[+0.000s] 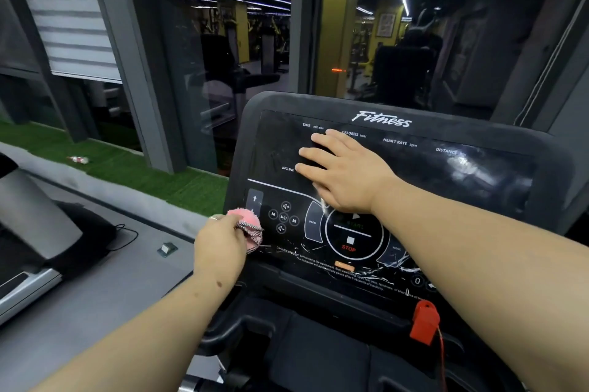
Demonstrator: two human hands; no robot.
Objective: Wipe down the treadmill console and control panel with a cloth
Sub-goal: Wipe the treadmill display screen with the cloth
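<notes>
A red safety clip (pixel 424 321) with its cord hangs at the console's lower right; green turf (pixel 134 168) runs along the window to my left. My right hand (pixel 344 175) lies flat, fingers straight, on the dark display of the treadmill console (pixel 478 175). My left hand (pixel 220 245) pinches a bunched pink cloth (pixel 247 227) against the control panel (pixel 318 232), beside the volume buttons. The panel film looks scratched and peeling near the bottom edge.

cloth (pixel 248 229) left of console (pixel 478 175)
</notes>
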